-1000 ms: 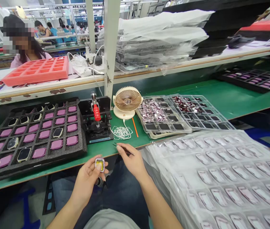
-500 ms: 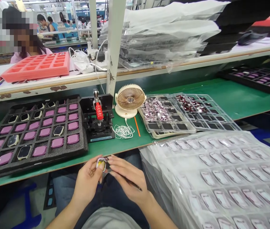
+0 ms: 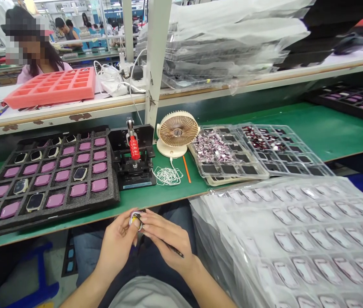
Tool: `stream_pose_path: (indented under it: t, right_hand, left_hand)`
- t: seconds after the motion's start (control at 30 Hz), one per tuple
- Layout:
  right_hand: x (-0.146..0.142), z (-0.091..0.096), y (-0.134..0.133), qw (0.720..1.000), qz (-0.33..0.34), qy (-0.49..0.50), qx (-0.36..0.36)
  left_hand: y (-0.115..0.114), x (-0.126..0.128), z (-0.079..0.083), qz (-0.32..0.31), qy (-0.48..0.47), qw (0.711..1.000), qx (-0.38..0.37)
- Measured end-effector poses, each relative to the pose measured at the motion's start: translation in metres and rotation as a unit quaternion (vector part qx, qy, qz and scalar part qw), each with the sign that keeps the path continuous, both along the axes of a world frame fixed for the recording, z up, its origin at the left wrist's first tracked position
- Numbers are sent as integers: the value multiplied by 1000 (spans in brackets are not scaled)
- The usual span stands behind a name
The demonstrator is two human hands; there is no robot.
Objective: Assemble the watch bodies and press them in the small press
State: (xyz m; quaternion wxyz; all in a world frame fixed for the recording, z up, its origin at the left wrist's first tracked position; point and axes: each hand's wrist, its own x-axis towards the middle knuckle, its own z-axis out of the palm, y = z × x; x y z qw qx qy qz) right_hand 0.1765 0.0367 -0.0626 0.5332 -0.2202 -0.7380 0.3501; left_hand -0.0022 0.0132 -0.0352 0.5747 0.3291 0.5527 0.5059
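Note:
Above my lap, my left hand (image 3: 119, 237) is closed on a small watch case (image 3: 133, 217) with a pale purple rim and something yellow inside. My right hand (image 3: 167, 239) is closed around a thin black tool (image 3: 177, 251), shaped like tweezers, whose back end sticks out below the palm. Its fingertips meet the watch case from the right and cover part of it. The tool's front end is mostly hidden by the fingers.
A black foam tray (image 3: 112, 194) of purple and dark-screened watches stands left, beside a red-handled toggle press (image 3: 134, 147). A fan (image 3: 177, 131), a cable (image 3: 168, 176) and an orange stick (image 3: 186, 169) lie mid-bench. Clear trays (image 3: 248, 171) and bagged sheets (image 3: 245, 209) are right.
My right hand has moved slightly left, its fingers now reaching over the watch case. The black tool has shifted left with it. My left hand stays nearly still; the view has shifted a little.

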Motion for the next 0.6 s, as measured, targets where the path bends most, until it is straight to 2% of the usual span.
stream_pose_path:
  t: [0.17,0.27,0.47,0.6]
  right_hand:
    - [1,-13,-4,999,-11,-8,47]
    - [-2,-19,-5,998,-27,16,48]
    - [-10,-24,-8,993,-59,101,-14]
    - [-10,-20,-11,972,-117,188,-77]
  left_hand:
    - [-3,-1,-2,-19,-63,998,-5]
    - [-4,-1,-3,-26,-114,993,-18]
    - [0,-2,-1,-31,-218,975,-40]
    - [6,-4,-5,-15,-245,968,-58]
